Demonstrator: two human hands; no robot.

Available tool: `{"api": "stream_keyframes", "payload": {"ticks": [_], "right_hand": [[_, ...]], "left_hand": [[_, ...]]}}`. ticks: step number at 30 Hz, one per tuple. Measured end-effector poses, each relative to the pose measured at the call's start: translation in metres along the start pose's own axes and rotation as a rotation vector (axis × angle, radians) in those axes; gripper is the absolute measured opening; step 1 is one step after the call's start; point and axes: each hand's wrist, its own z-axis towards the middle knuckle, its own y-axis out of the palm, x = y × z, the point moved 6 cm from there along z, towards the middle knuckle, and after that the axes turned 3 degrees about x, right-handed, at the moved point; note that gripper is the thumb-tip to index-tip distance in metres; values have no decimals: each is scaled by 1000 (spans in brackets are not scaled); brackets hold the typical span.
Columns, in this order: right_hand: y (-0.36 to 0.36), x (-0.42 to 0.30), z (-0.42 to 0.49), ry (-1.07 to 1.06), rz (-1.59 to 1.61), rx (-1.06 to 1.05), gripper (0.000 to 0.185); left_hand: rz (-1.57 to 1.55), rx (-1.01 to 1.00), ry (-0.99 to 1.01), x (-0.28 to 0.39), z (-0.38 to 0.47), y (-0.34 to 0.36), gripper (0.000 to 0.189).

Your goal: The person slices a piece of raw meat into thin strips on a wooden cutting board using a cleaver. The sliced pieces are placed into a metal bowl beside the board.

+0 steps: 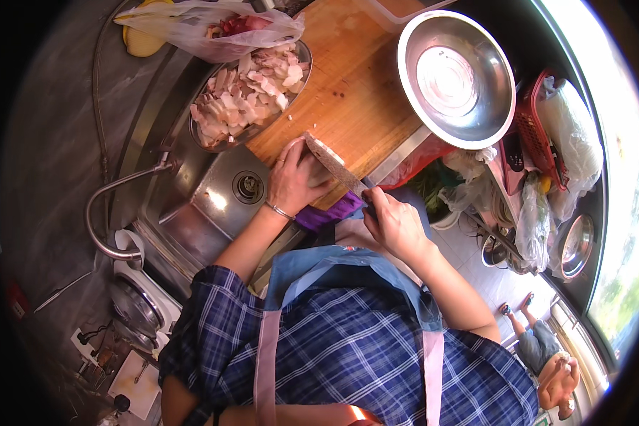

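Note:
My right hand (396, 221) grips the dark handle of a kitchen knife (336, 164). The broad blade slants up and left over the wooden cutting board (351, 85), its tip near my left fingers. My left hand (298, 178), with a bracelet at the wrist, rests at the board's near left edge beside the blade. Something pale shows between its thumb and fingers, but I cannot tell whether it is held. A thin whitish strip lies along the blade's far side. Left of the board, a metal dish (304, 53) is heaped with pale pinkish sliced pieces (250, 96), perhaps fatty meat.
A steel bowl (455, 80) stands at the board's right. Behind the dish lies a plastic bag (218, 26) with reddish contents. The sink (213, 199) and curved faucet (98, 213) are left. A red basket (532, 128) is far right; another person (546, 357) is at lower right.

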Motion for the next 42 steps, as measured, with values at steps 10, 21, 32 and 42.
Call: {"api": "stream_keyframes", "payload": {"ticks": [10, 21, 32, 42], "right_hand": [[-3, -4, 5, 0, -9, -20, 31], [-7, -8, 13, 18, -31, -76, 27], [-5, -18, 33, 83, -54, -77, 23], [4, -20, 53, 131, -92, -119, 24]], "left_hand": [[41, -56, -14, -4, -1, 6, 64], [44, -61, -35, -8, 0, 10, 70], [-1, -39, -25, -8, 3, 10, 69], [2, -18, -62, -12, -1, 15, 65]]}}
